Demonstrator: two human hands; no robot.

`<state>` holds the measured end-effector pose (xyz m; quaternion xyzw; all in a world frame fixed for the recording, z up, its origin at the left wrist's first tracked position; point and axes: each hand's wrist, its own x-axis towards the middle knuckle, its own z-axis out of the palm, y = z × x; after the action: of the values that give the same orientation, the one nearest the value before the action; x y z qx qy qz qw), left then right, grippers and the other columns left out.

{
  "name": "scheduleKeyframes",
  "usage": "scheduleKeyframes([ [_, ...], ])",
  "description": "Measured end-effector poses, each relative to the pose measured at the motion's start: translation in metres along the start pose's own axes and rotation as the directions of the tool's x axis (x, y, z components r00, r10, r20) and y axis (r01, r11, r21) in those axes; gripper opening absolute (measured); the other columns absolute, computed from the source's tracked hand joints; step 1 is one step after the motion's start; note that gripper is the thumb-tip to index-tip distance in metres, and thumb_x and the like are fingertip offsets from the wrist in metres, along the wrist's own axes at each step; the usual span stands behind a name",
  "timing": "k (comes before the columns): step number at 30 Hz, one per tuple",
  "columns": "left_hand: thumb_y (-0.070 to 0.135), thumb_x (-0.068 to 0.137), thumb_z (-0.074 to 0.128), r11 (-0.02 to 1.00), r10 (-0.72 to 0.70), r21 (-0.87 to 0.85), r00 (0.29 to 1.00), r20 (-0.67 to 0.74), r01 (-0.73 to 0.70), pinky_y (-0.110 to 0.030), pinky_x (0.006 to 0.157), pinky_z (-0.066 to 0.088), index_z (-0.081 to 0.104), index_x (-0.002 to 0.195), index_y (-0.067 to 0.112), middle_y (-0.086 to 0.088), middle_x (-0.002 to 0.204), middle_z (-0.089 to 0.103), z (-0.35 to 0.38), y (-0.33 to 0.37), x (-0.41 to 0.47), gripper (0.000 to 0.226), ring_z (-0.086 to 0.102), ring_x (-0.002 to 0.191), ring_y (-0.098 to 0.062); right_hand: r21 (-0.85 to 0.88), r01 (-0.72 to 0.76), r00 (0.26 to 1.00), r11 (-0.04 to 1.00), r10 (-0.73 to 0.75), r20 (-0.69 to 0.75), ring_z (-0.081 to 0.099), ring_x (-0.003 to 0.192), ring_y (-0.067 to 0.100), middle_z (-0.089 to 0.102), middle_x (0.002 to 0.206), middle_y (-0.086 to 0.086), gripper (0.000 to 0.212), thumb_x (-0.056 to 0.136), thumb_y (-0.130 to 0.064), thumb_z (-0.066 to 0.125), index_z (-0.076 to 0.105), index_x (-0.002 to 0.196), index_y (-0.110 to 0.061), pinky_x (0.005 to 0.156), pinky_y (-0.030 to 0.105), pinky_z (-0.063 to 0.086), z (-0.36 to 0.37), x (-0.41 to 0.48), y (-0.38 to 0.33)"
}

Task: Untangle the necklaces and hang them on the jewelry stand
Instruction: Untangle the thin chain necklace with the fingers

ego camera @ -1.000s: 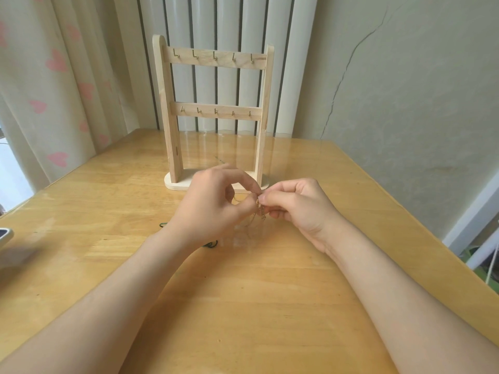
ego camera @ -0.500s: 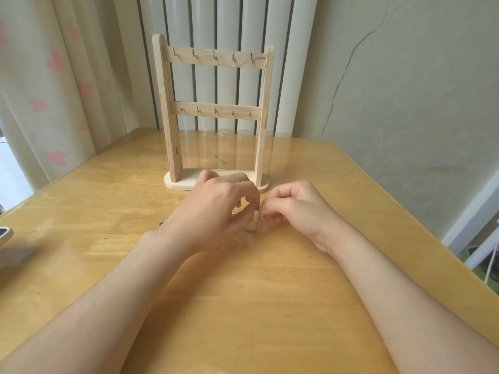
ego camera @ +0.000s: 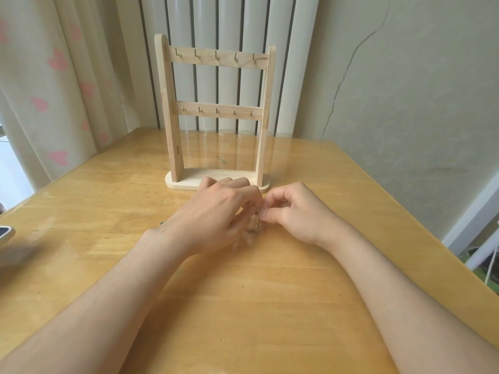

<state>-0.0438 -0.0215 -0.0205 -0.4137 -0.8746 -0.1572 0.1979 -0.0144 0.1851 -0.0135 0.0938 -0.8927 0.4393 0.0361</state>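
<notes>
Wooden jewelry stand [ego camera: 216, 60] on table [ego camera: 270, 306], left hand [ego camera: 216, 211], right hand [ego camera: 297, 214] pinching necklaces [ego camera: 255, 230]

The jewelry stand [ego camera: 216, 111] blocks the far middle of the table [ego camera: 243, 306]; open wood flanks it.

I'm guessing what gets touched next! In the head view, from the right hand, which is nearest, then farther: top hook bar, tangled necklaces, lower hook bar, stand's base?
From the right hand:
1. tangled necklaces, pinched at its fingertips.
2. stand's base, low, just behind.
3. lower hook bar, halfway up the stand.
4. top hook bar, highest up.
</notes>
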Motion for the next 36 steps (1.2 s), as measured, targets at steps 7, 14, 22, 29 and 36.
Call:
scheduleKeyframes([
  [7, 0.027, 0.104, 0.04, 0.998, -0.047, -0.038, 0.998, 0.034, 0.048, -0.042, 0.085, 0.039, 0.046, 0.097, 0.028, 0.012, 0.09, 0.05, 0.001, -0.002, -0.001, 0.01, 0.047, 0.082, -0.011, -0.289, 0.051, 0.999, 0.956, -0.053, 0.001, 0.052, 0.053, -0.005, 0.074, 0.094, -0.002, 0.016, 0.101, -0.02, 0.065, 0.07, 0.087, -0.024, 0.053, 0.013, 0.037, -0.001, -0.005, -0.007],
  [14, 0.021, 0.107, 0.052, 0.766, -0.293, -0.581, 0.954, 0.064, 0.275, -0.022, 0.06, 0.042, 0.056, 0.094, 0.015, 0.011, 0.075, 0.061, -0.001, 0.007, 0.005, 0.014, 0.05, 0.061, -0.007, 0.043, 0.051, 0.999, 0.998, -0.051, -0.01, 0.073, 0.092, 0.029, 0.077, 0.085, -0.002, 0.011, 0.091, -0.024, 0.07, 0.077, 0.082, -0.022, 0.092, 0.049, 0.058, 0.0, -0.002, -0.006],
  [22, 0.028, 0.111, 0.053, 0.662, -0.325, -0.689, 0.941, 0.091, 0.295, -0.021, 0.058, 0.048, 0.062, 0.099, 0.016, 0.018, 0.079, 0.061, -0.005, 0.007, 0.008, 0.02, 0.057, 0.073, -0.012, 0.112, 0.134, 0.97, 0.985, -0.107, -0.219, 0.074, 0.08, 0.02, 0.078, 0.078, -0.004, 0.013, 0.092, -0.013, 0.076, 0.082, 0.083, -0.019, 0.082, 0.039, 0.06, -0.003, -0.001, -0.006],
  [29, 0.026, 0.11, 0.054, 0.73, -0.291, -0.619, 0.951, 0.1, 0.288, -0.013, 0.06, 0.043, 0.063, 0.096, 0.016, 0.027, 0.075, 0.062, -0.005, 0.007, 0.006, 0.019, 0.053, 0.061, 0.002, 0.05, 0.186, 0.965, 0.981, -0.172, -0.2, 0.077, 0.082, 0.019, 0.08, 0.081, -0.005, 0.011, 0.092, -0.015, 0.077, 0.083, 0.084, -0.02, 0.084, 0.045, 0.063, 0.001, -0.002, -0.006],
  [36, 0.027, 0.111, 0.052, 0.791, -0.261, -0.548, 0.96, 0.1, 0.272, -0.012, 0.06, 0.044, 0.059, 0.097, 0.02, 0.025, 0.075, 0.063, -0.008, 0.008, 0.003, 0.017, 0.056, 0.061, 0.002, 0.03, 0.158, 0.975, 0.987, -0.151, -0.166, 0.077, 0.081, 0.023, 0.08, 0.081, -0.001, 0.01, 0.092, -0.018, 0.077, 0.082, 0.083, -0.02, 0.083, 0.05, 0.062, 0.002, -0.001, -0.003],
])
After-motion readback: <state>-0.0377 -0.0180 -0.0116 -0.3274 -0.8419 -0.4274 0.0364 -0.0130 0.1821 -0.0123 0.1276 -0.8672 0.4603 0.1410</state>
